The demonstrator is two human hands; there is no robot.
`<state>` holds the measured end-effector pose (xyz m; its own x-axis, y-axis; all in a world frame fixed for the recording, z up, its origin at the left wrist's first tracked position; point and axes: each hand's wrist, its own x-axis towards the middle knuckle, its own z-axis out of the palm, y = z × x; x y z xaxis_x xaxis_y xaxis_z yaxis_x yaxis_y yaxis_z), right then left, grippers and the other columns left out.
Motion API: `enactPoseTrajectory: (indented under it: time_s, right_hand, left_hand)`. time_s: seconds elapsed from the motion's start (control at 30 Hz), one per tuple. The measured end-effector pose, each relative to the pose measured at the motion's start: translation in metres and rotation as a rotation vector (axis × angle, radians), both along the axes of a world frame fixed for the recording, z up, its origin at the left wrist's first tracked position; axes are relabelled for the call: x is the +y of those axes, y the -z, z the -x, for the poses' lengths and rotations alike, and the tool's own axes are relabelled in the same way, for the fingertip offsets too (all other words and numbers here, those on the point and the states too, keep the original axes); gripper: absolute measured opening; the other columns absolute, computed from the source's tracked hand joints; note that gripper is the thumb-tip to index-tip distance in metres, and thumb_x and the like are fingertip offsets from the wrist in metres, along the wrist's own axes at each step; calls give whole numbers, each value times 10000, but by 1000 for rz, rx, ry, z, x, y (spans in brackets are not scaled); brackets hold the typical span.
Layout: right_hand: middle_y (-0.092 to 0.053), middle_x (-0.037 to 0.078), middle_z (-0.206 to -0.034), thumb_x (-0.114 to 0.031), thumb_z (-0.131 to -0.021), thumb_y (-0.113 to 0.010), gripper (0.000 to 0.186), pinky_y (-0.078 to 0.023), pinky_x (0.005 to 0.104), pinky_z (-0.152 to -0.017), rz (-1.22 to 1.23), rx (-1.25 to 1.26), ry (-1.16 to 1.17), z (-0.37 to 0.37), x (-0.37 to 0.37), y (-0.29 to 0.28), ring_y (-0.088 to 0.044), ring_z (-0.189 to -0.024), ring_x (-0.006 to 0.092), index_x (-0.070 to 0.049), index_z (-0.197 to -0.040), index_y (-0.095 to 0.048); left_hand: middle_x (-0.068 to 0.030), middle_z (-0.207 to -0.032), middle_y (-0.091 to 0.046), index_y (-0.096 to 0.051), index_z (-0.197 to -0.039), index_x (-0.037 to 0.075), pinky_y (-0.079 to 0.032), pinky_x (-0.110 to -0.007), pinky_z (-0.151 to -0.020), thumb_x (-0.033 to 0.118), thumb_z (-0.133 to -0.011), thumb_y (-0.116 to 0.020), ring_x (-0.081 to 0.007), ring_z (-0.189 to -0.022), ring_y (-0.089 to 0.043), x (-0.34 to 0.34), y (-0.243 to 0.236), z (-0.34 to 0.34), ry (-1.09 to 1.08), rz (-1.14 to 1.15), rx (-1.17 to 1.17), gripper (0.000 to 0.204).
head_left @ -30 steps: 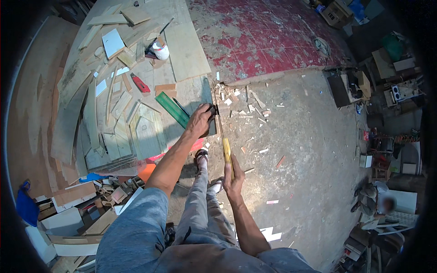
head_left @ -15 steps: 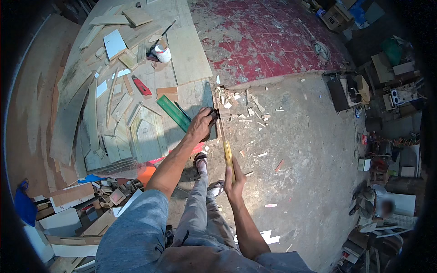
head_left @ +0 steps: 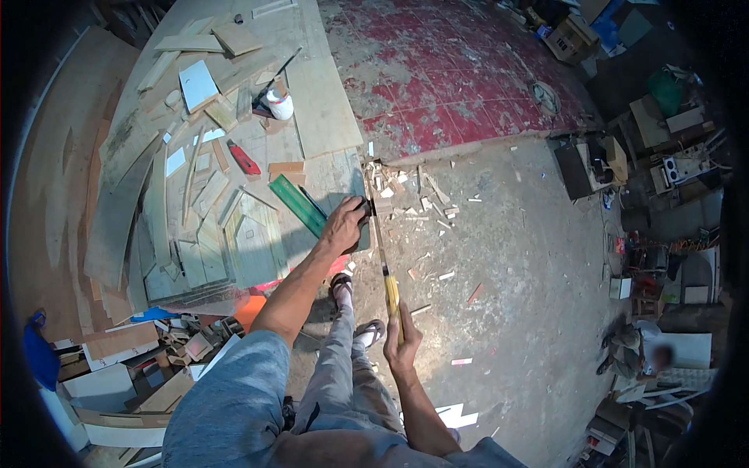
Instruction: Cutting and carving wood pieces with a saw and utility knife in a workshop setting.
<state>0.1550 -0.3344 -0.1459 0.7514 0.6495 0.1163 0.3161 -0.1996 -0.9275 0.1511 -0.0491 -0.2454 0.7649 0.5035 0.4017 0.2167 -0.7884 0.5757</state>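
Note:
My right hand (head_left: 403, 345) grips the yellow handle of a hand saw (head_left: 392, 290), low in front of me and beyond the table's edge. Its narrow blade, seen almost edge-on, runs forward along that edge. At the table's near right corner, my left hand (head_left: 341, 225) is closed over a dark piece (head_left: 364, 209) and presses it down beside the blade. What this piece is cannot be made out. A green ruler (head_left: 298, 204) and a dark pencil (head_left: 314, 201) lie just left of my left hand on the wooden worktable (head_left: 331, 170).
A red utility knife (head_left: 243, 157), a white pot (head_left: 279, 104) with a brush and several wood offcuts (head_left: 209, 191) lie on the table. Wood scraps (head_left: 425, 204) litter the concrete floor. A raised red floor (head_left: 452, 93) lies ahead. At the far right sits another person (head_left: 636, 347).
My right hand has drawn the saw back toward me, so more of its blade shows in front of the handle. My left hand stays on the dark piece at the corner.

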Motion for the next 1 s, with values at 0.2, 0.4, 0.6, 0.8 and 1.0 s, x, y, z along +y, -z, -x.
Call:
enactPoseTrajectory:
  time_s: [0.2, 0.4, 0.6, 0.8, 1.0]
  right_hand:
    - [-674, 228, -919, -81, -957, -553, 394, -493, 316, -653, 76, 40, -2, -2, 4, 9, -598, -721, 161, 87, -1312, -542]
    - [-696, 251, -977, -58, -955, -516, 378, -499, 308, -701, 129, 68, -6, -38, 40, -5, -598, -739, 163, 102, -1295, -554]
    - [-694, 238, -1069, -65, -953, -523, 391, -516, 308, -797, 44, 67, -44, -6, -11, 14, -667, -925, 172, 101, -1307, -542]
    - [-713, 205, -981, -71, -954, -512, 394, -458, 228, -624, 97, 94, -32, -17, 18, 6, -550, -681, 81, 74, -1319, -544]
    - [-652, 163, -779, -65, -941, -552, 404, -493, 315, -625, 30, -47, -15, -46, 52, 1, -606, -691, 132, 58, -1326, -547]
  left_hand:
    - [-167, -999, -619, -693, -1023, 24, -479, -445, -874, 0, -775, -657, -385, -985, -567, 0, 3, 1, -14, -44, 8, 253]
    - [-172, -987, -611, -679, -1011, -9, -479, -449, -869, -5, -763, -667, -383, -981, -566, -1, -5, -18, 55, 41, 15, 249]
    - [-151, -1013, -614, -675, -1029, 29, -488, -433, -856, -40, -744, -675, -371, -978, -570, 13, -1, 0, 19, 14, 7, 294]
    - [-154, -1025, -622, -673, -1052, 28, -489, -443, -853, -38, -738, -678, -377, -971, -574, 14, 3, 0, 44, 15, 50, 321]
    - [-160, -1019, -621, -678, -1065, 34, -480, -442, -859, -23, -742, -683, -375, -971, -565, 2, -9, -15, 80, 45, 27, 328]
